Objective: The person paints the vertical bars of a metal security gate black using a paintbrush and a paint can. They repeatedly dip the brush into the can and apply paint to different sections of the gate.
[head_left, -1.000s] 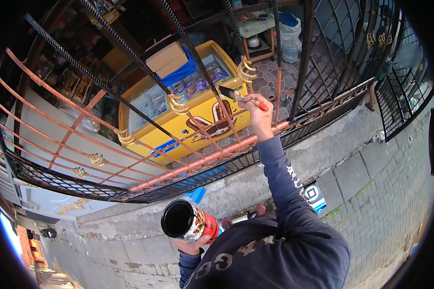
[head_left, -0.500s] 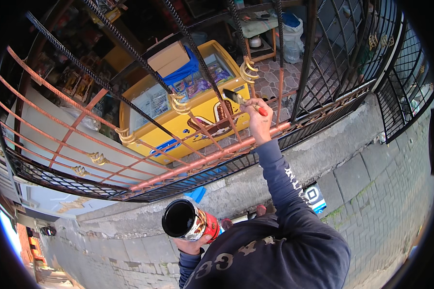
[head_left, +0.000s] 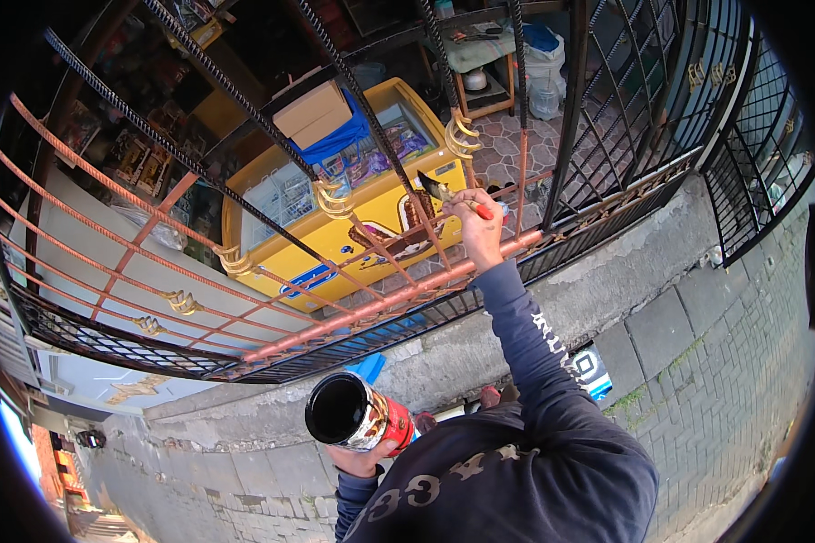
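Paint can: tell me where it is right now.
In the head view the paint can sits low and left of centre, held in the left hand just above the dark sleeve, in front of the concrete wall below the fence.

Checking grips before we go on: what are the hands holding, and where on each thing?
The right hand holds a paintbrush by its red handle, bristles at the fence bars. The left hand holds an open paint can from below, near its base.
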Demonstrator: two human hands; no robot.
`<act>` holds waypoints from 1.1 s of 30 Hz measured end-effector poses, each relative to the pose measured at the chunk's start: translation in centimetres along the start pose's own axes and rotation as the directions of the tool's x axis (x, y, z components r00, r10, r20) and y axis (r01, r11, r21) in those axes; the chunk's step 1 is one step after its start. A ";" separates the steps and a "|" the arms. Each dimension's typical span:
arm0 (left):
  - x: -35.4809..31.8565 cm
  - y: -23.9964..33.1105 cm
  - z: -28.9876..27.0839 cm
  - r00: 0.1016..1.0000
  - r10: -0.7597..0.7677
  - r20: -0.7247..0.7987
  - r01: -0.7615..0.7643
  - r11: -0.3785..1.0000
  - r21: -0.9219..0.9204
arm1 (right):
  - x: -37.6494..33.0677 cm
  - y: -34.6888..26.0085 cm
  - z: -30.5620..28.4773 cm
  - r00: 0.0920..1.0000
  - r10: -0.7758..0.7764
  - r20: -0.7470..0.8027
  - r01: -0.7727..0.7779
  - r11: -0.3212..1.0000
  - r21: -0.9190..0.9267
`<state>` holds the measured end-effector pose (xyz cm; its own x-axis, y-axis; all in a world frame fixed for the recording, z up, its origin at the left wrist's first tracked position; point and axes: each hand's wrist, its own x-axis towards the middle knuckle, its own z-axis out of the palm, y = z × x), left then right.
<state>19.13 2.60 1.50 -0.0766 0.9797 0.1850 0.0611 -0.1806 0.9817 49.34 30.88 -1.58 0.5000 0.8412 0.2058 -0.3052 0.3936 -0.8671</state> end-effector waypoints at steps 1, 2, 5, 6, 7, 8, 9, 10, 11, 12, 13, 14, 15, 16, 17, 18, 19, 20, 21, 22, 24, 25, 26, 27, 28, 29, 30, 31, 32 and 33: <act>0.0 0.0 0.1 1.000 -0.005 0.011 0.005 1.000 0.014 | 0.0 -0.1 0.0 0.993 -0.067 -0.096 0.068 0.998 0.007; 0.2 0.0 0.2 1.000 -0.007 0.020 0.006 0.999 0.034 | -0.1 -0.3 0.1 0.991 -0.124 0.053 0.130 0.983 -0.133; 0.3 0.0 0.7 0.999 0.019 0.031 -0.019 1.000 0.010 | 0.1 -1.2 0.0 0.984 -0.114 0.137 0.137 0.975 -0.172; 0.3 0.0 0.7 0.999 0.036 0.028 -0.036 0.999 0.008 | 0.4 -1.6 -0.2 0.995 -0.013 0.094 0.018 0.998 -0.054; 0.3 0.0 0.8 0.999 0.026 0.029 -0.025 1.000 -0.011 | 0.7 -2.1 -0.7 0.994 0.106 0.006 -0.106 0.993 0.061; 0.3 0.1 0.7 0.999 0.017 0.031 -0.017 1.000 -0.013 | 0.8 -2.3 -0.5 0.996 0.052 -0.072 -0.035 0.974 0.222; 0.2 0.0 0.7 1.000 0.017 0.026 -0.017 1.000 -0.011 | 1.0 -2.5 -0.6 0.997 0.071 0.010 -0.072 0.988 0.133; 0.1 0.0 0.5 0.999 0.019 0.037 -0.019 1.000 0.005 | 1.1 -2.6 -0.7 0.996 0.051 0.073 -0.056 0.996 0.069; 0.0 0.1 0.4 0.999 -0.010 0.038 0.010 1.000 0.010 | 1.1 -2.6 -0.7 0.986 0.033 0.165 -0.036 0.999 0.015; -0.1 0.1 0.3 0.999 -0.007 0.043 0.006 1.000 0.006 | 1.0 -2.6 -0.8 0.953 -0.040 0.300 0.101 0.976 -0.192; -0.1 0.0 0.2 0.999 0.011 0.043 -0.011 1.000 0.002 | 0.9 -2.4 -0.8 0.978 -0.011 0.209 0.033 0.994 -0.101; -0.2 -0.1 0.3 1.000 0.023 0.015 -0.023 0.999 -0.023 | 0.7 -2.3 -1.0 0.984 0.060 0.168 -0.058 0.998 -0.016; -0.3 -0.2 0.2 1.000 0.019 0.013 -0.018 0.999 -0.027 | 0.5 -2.2 -1.3 0.986 0.125 0.109 -0.134 0.988 0.081; -0.5 -0.2 0.1 1.000 0.011 0.011 -0.011 1.000 -0.019 | 0.4 -1.9 -1.3 0.996 0.080 0.032 -0.083 0.991 0.108; -0.6 -0.2 0.0 1.000 0.013 0.006 -0.013 1.000 -0.015 | 0.3 -1.7 -1.3 0.996 0.019 0.092 -0.021 1.000 0.020; -0.8 -0.2 -0.1 1.000 -0.001 0.007 0.001 1.000 -0.002 | 0.3 -1.6 -1.4 0.992 -0.051 0.117 0.057 0.997 -0.051; -0.9 -0.1 -0.2 1.000 0.003 0.008 -0.003 1.000 0.004 | 0.4 -1.4 -1.2 0.983 -0.090 0.158 0.110 0.986 -0.124; -1.0 -0.1 -0.2 1.000 0.008 0.007 -0.008 1.000 0.010 | 0.5 -1.4 -1.3 0.974 -0.090 0.208 0.127 0.977 -0.169; -1.0 -0.1 -0.3 1.000 0.026 -0.001 -0.026 1.000 0.010 | 0.6 -1.5 -1.3 0.983 -0.116 0.144 0.134 0.984 -0.119; -1.1 0.0 -0.3 1.000 0.015 0.000 -0.015 1.000 0.004 | 0.7 -1.6 -1.4 0.990 -0.093 0.102 0.101 0.992 -0.076; -1.3 0.2 -0.3 1.000 0.006 -0.007 -0.006 1.000 -0.016 | 0.9 -1.8 -1.4 0.995 -0.097 0.023 0.098 0.994 -0.051; -1.4 0.2 -0.3 1.000 0.007 -0.007 -0.007 1.000 0.007 | 0.9 -1.9 -1.5 0.994 -0.026 0.108 0.036 0.996 -0.086; -1.5 0.3 -0.3 1.000 0.008 -0.006 -0.008 1.000 0.030 | 0.9 -2.0 -1.5 0.981 0.046 0.187 -0.023 0.992 -0.125; -1.5 0.4 -0.4 0.999 0.045 -0.004 -0.045 0.998 0.036 | 0.9 -2.0 -1.5 0.954 0.114 0.276 -0.072 0.985 -0.158; -1.6 0.4 -0.3 1.000 0.016 -0.010 -0.015 0.999 0.036 | 0.9 -2.0 -1.5 0.975 0.095 0.199 -0.071 0.990 -0.121; -1.6 0.3 -0.3 1.000 0.024 -0.018 -0.023 1.000 0.018 | 0.9 -1.9 -1.4 0.988 0.071 0.137 -0.061 0.995 -0.073; -1.7 0.3 -0.3 0.999 0.024 -0.027 -0.023 1.000 0.019 | 0.8 -1.7 -1.4 0.996 0.053 0.074 -0.051 0.998 -0.026; -1.8 0.3 -0.4 0.999 0.023 -0.028 -0.023 1.000 0.019 | 0.8 -1.5 -1.4 1.000 0.028 0.002 -0.028 0.999 0.029; -1.8 0.3 -0.4 1.000 0.015 -0.026 -0.014 0.999 0.035 | 0.9 -1.3 -1.2 0.995 -0.095 0.018 0.097 0.992 -0.085; -1.8 0.3 -0.5 0.999 0.036 -0.017 -0.035 0.998 0.044 | 0.9 -1.0 -1.2 0.995 -0.060 0.083 0.070 0.990 -0.121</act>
<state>18.76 0.77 1.49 -0.0913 0.9710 0.2210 0.1075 -0.2110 0.9716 51.10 30.77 -1.05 0.4480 0.8442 0.2942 -0.1693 0.4033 -0.8993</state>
